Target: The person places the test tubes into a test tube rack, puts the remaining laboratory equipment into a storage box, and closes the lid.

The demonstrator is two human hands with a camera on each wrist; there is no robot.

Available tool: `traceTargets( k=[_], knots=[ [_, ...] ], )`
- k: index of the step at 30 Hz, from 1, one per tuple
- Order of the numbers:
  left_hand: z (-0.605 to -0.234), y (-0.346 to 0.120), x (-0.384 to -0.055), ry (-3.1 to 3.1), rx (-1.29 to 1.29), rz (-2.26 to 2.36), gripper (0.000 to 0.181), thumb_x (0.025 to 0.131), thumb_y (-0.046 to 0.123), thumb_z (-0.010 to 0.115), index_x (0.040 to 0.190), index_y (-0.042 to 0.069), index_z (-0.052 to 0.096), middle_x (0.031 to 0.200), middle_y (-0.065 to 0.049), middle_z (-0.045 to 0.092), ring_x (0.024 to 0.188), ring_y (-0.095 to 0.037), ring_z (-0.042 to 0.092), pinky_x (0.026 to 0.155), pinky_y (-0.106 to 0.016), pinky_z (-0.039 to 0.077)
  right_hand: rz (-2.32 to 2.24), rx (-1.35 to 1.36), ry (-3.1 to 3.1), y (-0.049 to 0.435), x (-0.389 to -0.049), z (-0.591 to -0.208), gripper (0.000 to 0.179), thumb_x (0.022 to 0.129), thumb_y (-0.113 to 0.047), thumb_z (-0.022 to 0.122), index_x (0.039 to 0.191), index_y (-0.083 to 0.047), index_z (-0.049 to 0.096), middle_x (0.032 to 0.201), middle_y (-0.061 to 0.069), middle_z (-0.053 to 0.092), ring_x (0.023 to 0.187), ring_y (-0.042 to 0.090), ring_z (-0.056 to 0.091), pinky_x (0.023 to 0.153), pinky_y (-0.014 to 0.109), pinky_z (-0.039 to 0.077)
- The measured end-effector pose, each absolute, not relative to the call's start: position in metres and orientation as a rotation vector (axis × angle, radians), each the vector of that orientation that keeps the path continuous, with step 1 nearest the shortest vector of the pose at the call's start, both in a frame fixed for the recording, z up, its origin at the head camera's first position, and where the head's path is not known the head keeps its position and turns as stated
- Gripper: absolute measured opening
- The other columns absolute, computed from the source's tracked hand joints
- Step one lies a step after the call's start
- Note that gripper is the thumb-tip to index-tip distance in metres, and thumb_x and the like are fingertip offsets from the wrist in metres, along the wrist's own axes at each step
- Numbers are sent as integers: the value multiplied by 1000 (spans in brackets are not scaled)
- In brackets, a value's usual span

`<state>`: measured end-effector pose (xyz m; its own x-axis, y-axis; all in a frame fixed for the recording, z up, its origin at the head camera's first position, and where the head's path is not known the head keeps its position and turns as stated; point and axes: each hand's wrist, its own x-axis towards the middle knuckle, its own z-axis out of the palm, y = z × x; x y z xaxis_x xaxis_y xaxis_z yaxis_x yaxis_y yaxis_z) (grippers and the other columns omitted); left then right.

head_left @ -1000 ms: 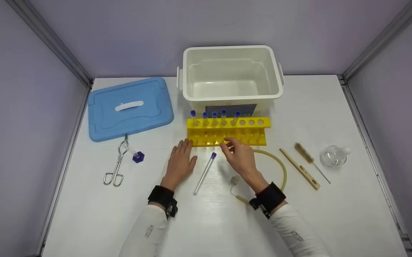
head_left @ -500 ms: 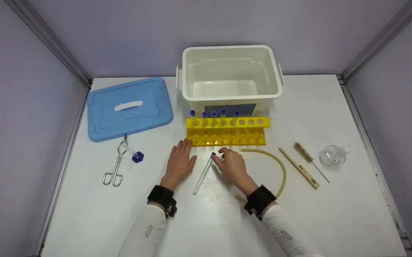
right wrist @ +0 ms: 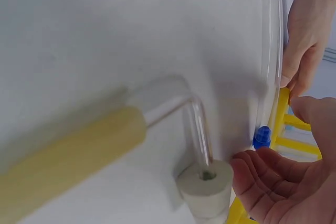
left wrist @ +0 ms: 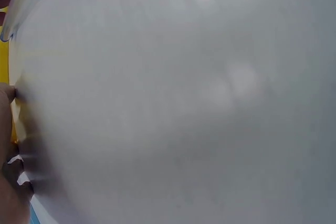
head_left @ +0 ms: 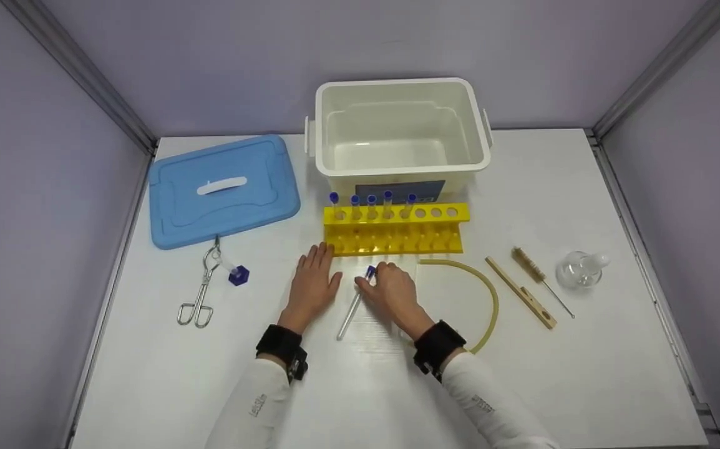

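A clear test tube [head_left: 348, 319] with a blue cap lies slanted on the table between the hands. My right hand [head_left: 395, 292] is over its capped end, thumb and fingers on either side. In the right wrist view the blue cap [right wrist: 262, 137] shows in the gap between the thumb and bent fingers. My left hand [head_left: 311, 288] rests flat on the table, fingertips at the front left corner of a yellow test tube rack [head_left: 391, 248]. Several blue-capped tubes stand in the rack's left holes.
A yellow rubber hose [head_left: 491, 293] joins a bent glass tube with a pale stopper [right wrist: 205, 188] under my right wrist. A white bin [head_left: 402, 169], a blue lid [head_left: 226, 209], metal tongs [head_left: 203, 290], a wooden clamp [head_left: 519, 292], a brush [head_left: 528, 264] and a glass bottle [head_left: 578, 271] stand around.
My right hand has come from the rack's front edge back and to the left, onto the capped end of the lying test tube. My left hand has stayed put.
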<state>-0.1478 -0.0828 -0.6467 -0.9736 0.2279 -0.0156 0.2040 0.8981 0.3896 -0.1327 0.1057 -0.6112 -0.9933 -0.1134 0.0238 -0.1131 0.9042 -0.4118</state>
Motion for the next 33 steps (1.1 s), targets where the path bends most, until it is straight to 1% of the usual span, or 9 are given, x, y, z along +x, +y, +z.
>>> traceTargets(
  k=[3,7,13,16,20,23,26,29,33],
  knots=[
    [-647,-83,-148,3000,338,606,62,103,34,49,155,4,32,161,-18,32,150,-35,30,123,-53,24,-644,-172,3050,102,-135,-612,43,85,-45,73,75,-5,60,73,13,65,60,26,61,55,40,51],
    [-645,-82,-148,3005,343,597,62,103,34,49,154,4,32,161,-18,32,150,-35,31,123,-53,25,-652,-134,3020,101,-138,-612,41,84,-43,74,78,-5,60,74,14,66,60,26,61,54,39,51],
    [-644,-83,-149,3000,344,591,63,103,34,49,155,4,31,161,-18,32,150,-36,30,123,-53,24,-793,-48,2903,102,-140,-612,36,86,-39,72,83,-6,58,71,11,64,58,19,51,51,32,39],
    [-645,-83,-148,2989,342,591,62,103,34,48,155,4,31,162,-18,31,150,-35,30,123,-53,24,-838,-9,2867,101,-140,-613,34,87,-36,72,87,-4,61,75,13,67,61,22,57,54,33,44],
    [-645,-84,-148,2978,333,592,62,103,35,48,155,5,31,162,-17,30,151,-35,29,123,-53,24,-879,27,2846,97,-140,-614,29,89,-29,70,97,-1,66,85,16,72,73,31,69,64,40,55],
    [-645,-85,-148,2971,318,597,63,103,36,47,155,5,31,162,-17,30,151,-34,29,123,-53,23,-908,31,2837,94,-140,-614,27,89,-23,68,103,0,67,90,18,74,81,36,71,70,44,57],
    [-646,-85,-147,2966,308,602,63,103,36,47,155,6,30,163,-16,30,151,-34,28,124,-53,22,-927,32,2832,93,-140,-614,26,90,-21,66,105,1,69,92,19,74,85,38,71,72,46,57],
    [-646,-84,-148,2974,323,610,62,103,35,48,155,5,31,162,-17,31,151,-35,29,123,-54,23,-950,29,2830,96,-140,-612,27,91,-20,64,107,1,70,93,18,75,83,35,72,70,44,57],
    [-644,-83,-148,2983,339,615,62,103,34,49,154,5,32,161,-17,32,150,-36,30,123,-54,24,-1020,24,2810,102,-142,-606,28,93,-20,63,111,-1,70,89,14,75,71,24,69,61,34,54]
  ],
)
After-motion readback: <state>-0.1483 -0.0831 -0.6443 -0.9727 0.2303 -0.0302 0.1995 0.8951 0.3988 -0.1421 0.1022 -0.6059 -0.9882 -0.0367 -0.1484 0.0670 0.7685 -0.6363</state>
